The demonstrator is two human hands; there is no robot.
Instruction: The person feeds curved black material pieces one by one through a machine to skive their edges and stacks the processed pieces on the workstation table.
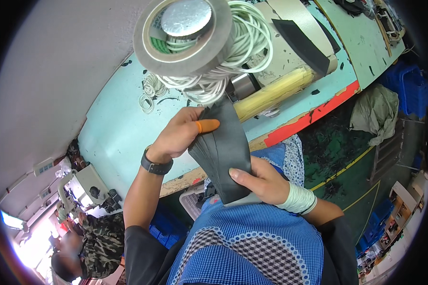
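- Head view, hands: I see my left hand (178, 135) pinching the top edge of a fanned stack of dark sheets (222, 152), an orange finger cot (208, 126) on one fingertip pressed to the upper sheet. My right hand (261, 183) grips the stack's lower end, thumb laid across its face; a white wrist wrap (298, 199) sits behind it.
- Head view, place: the stack is held in the air above my blue apron (252, 237), just off the near edge of the pale blue worktop (114, 128), not resting on it.
- Risk: the sheets are splayed and held only at two ends; I judge a loosened pinch would let the inner ones slide out onto my lap or the floor.
- Risk: a tape roll (185, 35) and white cord coil (242, 47) hang close above; I judge a raised stack could snag the cord.
- Packages and signs: the tape roll's inner core shows a green-and-white printed band. A yellowish roller (276, 90) lies beyond the stack. Blue crates (411, 88) stand at right beside a grey cloth heap (375, 111). A red strip (314, 116) edges the worktop. No signs legible.
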